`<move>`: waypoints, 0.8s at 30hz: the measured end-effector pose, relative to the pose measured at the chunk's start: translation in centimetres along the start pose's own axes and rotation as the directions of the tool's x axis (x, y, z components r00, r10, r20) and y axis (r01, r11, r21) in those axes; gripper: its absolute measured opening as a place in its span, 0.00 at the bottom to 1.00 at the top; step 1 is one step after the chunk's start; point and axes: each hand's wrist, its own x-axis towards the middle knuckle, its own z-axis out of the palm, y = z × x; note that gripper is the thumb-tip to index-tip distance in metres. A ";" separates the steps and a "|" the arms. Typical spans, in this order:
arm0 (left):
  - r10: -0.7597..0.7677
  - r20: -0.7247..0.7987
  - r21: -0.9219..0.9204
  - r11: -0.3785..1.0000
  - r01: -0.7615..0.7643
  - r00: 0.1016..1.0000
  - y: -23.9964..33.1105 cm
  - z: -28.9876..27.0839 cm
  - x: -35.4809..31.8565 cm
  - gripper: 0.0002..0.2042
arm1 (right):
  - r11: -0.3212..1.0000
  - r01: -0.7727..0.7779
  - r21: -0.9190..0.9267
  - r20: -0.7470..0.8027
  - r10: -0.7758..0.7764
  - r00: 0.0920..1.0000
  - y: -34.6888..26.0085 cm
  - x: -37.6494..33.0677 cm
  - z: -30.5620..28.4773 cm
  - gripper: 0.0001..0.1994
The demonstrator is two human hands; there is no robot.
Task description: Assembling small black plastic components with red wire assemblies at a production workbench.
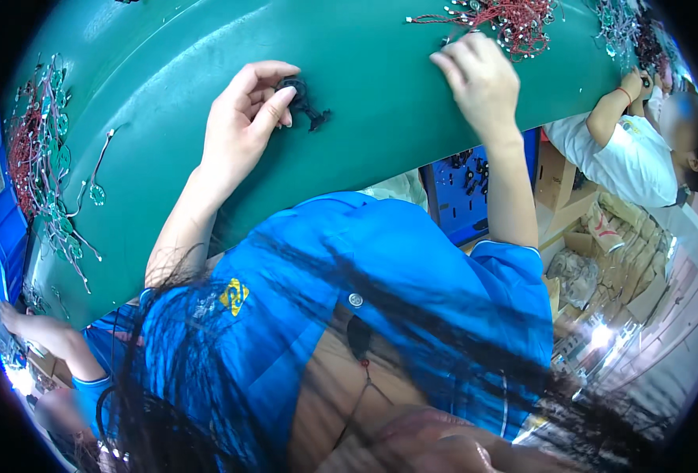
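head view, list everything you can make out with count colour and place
table: one, green, across the top
black part: one, black, in the left hand
red wires: pile, uncounted, beyond the right hand
wired round boards: pile, uncounted, green, table's left
pale wires: pile, uncounted, top right
blue bin: one, blue, far left
blue crate: one, blue, below table's near edge, black pieces inside
co-workers: two, white top right, blue sleeve left
left hand: one, bare
right hand: one, bare
blue shirt: one, blue, lower centre
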 end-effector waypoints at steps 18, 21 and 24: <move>0.039 0.050 -0.065 0.997 -0.036 0.998 -0.7 0.7 -0.3 0.13 | 0.992 0.072 -0.103 -0.079 -0.080 0.994 0.1 1.6 1.0 0.13; 0.012 0.112 -0.245 0.969 0.016 0.994 -0.6 0.6 -0.4 0.13 | 0.995 0.060 -0.078 -0.073 -0.065 0.995 0.0 1.8 0.9 0.12; -0.006 0.151 -0.303 0.952 0.052 0.988 -0.4 0.5 -0.3 0.13 | 0.997 0.075 0.025 -0.098 -0.072 0.993 -0.7 2.0 0.8 0.11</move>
